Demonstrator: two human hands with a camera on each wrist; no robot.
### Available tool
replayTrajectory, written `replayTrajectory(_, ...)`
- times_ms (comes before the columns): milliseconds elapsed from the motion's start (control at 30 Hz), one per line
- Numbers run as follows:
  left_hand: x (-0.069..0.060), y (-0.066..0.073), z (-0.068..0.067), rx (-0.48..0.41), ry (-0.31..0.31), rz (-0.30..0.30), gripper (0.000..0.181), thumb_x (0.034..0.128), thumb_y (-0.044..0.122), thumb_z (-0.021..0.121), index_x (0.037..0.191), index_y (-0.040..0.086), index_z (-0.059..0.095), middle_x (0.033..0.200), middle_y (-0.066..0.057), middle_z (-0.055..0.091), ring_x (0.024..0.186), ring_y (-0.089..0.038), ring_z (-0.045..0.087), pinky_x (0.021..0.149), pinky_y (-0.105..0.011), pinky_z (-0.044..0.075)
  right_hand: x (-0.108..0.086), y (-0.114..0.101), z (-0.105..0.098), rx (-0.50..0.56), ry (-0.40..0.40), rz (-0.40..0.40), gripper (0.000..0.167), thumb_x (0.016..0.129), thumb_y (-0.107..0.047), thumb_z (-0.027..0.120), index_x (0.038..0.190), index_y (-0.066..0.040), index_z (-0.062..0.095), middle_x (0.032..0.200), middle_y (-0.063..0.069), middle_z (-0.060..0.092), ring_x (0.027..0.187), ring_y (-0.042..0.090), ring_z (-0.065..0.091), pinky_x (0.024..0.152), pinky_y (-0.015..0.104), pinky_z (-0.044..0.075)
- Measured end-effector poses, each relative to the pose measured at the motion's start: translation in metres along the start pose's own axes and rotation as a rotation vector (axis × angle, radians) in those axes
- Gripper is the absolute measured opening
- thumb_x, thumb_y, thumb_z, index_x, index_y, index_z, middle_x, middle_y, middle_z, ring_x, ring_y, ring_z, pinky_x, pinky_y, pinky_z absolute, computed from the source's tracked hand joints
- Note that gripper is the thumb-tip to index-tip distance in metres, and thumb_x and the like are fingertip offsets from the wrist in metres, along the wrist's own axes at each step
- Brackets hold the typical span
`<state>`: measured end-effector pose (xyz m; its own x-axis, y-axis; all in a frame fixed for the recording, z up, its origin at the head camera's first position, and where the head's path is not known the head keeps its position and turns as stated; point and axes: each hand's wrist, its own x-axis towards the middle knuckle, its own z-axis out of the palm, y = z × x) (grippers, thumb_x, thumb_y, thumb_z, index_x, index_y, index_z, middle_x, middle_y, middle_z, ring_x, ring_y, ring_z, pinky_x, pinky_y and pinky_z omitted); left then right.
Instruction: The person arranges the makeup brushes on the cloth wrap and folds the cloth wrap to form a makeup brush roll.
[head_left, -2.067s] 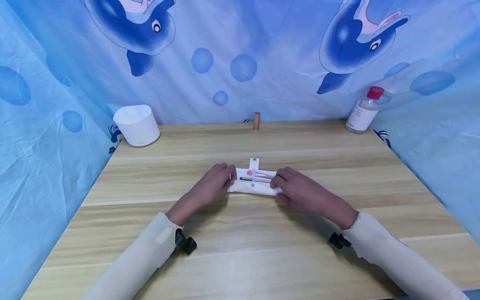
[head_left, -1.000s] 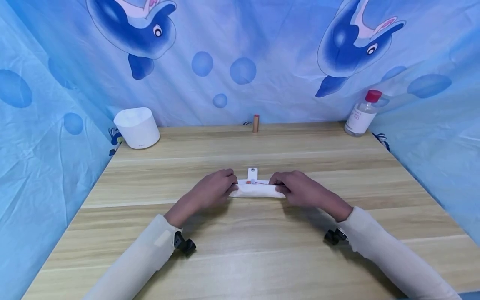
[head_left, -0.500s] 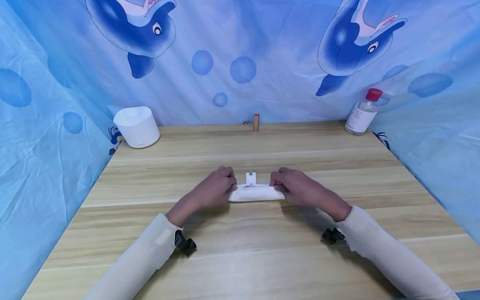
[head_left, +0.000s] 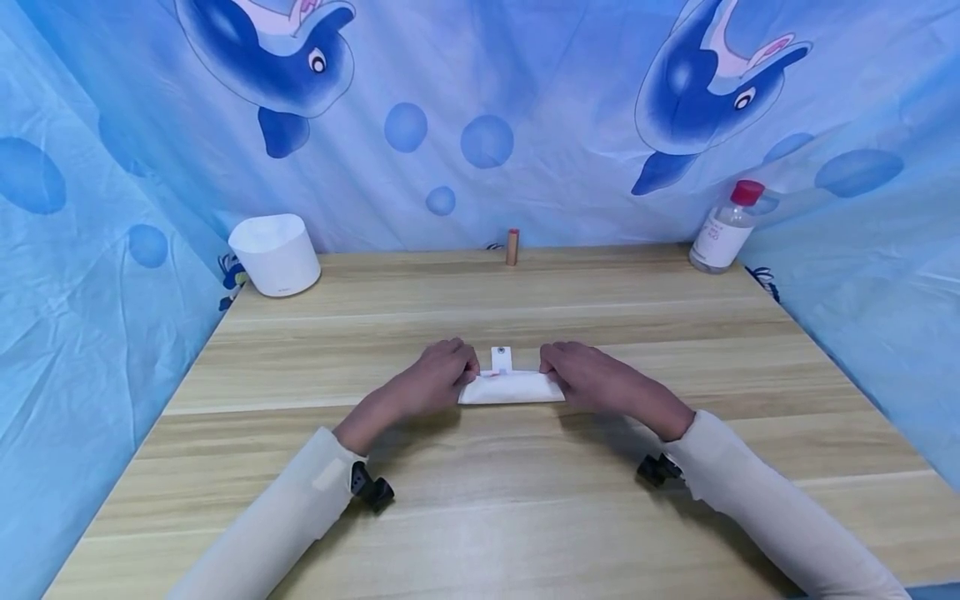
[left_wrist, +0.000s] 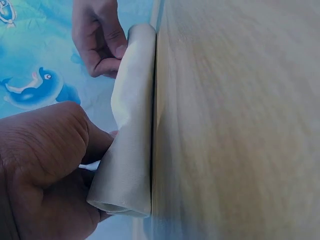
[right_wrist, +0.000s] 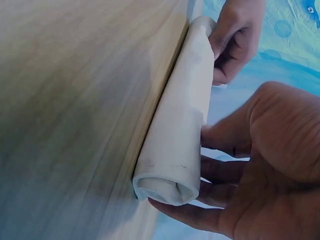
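A white roll-up pouch [head_left: 513, 389] lies rolled into a tube on the wooden table. Its short snap strap [head_left: 501, 358] stands out beyond the far edge, showing a metal snap. My left hand [head_left: 437, 377] grips the left end, thumb on the near side in the left wrist view, where the pouch [left_wrist: 131, 130] looks like a loose roll. At the right end, my right hand [head_left: 592, 379] holds the roll with thumb and curled fingers. The right wrist view shows the layered open end of the pouch [right_wrist: 175, 115]. A sliver of orange-red shows at the upper edge; the contents are otherwise hidden.
At the back left of the table [head_left: 480, 517] stands a white rounded container [head_left: 274, 257]. A small brown cylinder with a reddish top [head_left: 512, 247] stands at the back middle. A clear bottle with a red cap [head_left: 724, 229] is at the back right. Blue dolphin-print curtain surrounds the table.
The pouch went from lying open, with a brush-like item and a dark slim tool showing, to a rolled tube. Both hands kept hold of its ends and turned it over toward the strap.
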<state>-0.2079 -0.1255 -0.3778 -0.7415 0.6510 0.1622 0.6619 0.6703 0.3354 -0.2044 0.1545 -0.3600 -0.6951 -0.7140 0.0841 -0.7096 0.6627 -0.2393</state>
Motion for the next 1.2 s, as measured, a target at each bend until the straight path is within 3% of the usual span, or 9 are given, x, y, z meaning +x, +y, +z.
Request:
replayTrajectory(233,-0.001,-0.001,-0.004,-0.044,-0.032,0.064,0.023,0.0992,0.005,0.061,0.121,0.0,0.055,0.103,-0.009,0.059,0.097,-0.025,0.053,0.093,-0.044,0.043,0.0,0.003,-0.003,0.075,-0.068,0.003,0.009,0.095,-0.005,0.057,0.096,-0.014,0.055,0.094,-0.001,0.049,0.076,0.013,0.045,0.065,0.029,0.043)
replayTrajectory(433,-0.003,0.002,-0.012,-0.042,-0.101,0.109,0.02,0.098,0.019,0.067,0.113,0.005,0.064,0.106,-0.005,0.059,0.099,-0.02,0.052,0.091,-0.037,0.044,-0.001,0.0,-0.007,0.011,-0.077,-0.051,0.016,0.089,-0.004,0.064,0.095,-0.015,0.054,0.099,-0.001,0.05,0.085,0.015,0.048,0.072,0.031,0.045)
replayTrajectory(600,-0.003,0.007,-0.012,0.052,-0.133,0.166,0.033,0.0886,0.034,0.078,0.104,0.013,0.058,0.097,0.002,0.051,0.089,-0.016,0.047,0.079,-0.032,0.042,-0.003,-0.002,-0.01,-0.025,-0.089,-0.111,0.021,0.087,-0.004,0.07,0.093,-0.015,0.054,0.101,-0.004,0.052,0.09,0.015,0.048,0.077,0.032,0.045)
replayTrajectory(767,-0.002,0.011,-0.009,0.166,-0.083,0.22,0.035,0.0867,0.031,0.081,0.101,0.013,0.054,0.092,0.003,0.047,0.083,-0.014,0.046,0.071,-0.031,0.042,-0.003,-0.005,-0.009,-0.069,-0.088,-0.177,0.027,0.084,-0.004,0.074,0.09,-0.016,0.05,0.096,-0.006,0.047,0.085,0.013,0.044,0.071,0.028,0.043)
replayTrajectory(933,0.001,0.007,-0.002,0.245,0.033,0.229,0.033,0.0854,0.024,0.081,0.103,0.01,0.057,0.094,0.0,0.05,0.084,-0.018,0.047,0.073,-0.035,0.044,-0.001,-0.003,-0.001,-0.164,0.019,-0.203,0.028,0.081,-0.001,0.07,0.089,-0.014,0.047,0.094,-0.003,0.046,0.081,0.014,0.041,0.069,0.029,0.039)
replayTrajectory(1067,0.002,0.004,0.002,0.255,0.082,0.202,0.034,0.0867,0.021,0.08,0.11,0.008,0.059,0.104,-0.003,0.057,0.093,-0.02,0.053,0.082,-0.038,0.047,0.0,-0.001,0.001,-0.189,0.077,-0.215,0.026,0.081,0.002,0.069,0.089,-0.011,0.048,0.094,-0.001,0.047,0.082,0.016,0.042,0.072,0.032,0.039)
replayTrajectory(1200,0.003,0.005,0.001,0.226,0.087,0.192,0.031,0.0877,0.018,0.079,0.111,0.011,0.06,0.108,-0.001,0.058,0.097,-0.018,0.054,0.085,-0.037,0.047,0.0,-0.002,-0.006,-0.107,0.08,-0.184,0.016,0.09,-0.007,0.071,0.095,-0.014,0.057,0.093,-0.005,0.054,0.077,0.01,0.048,0.068,0.028,0.045)
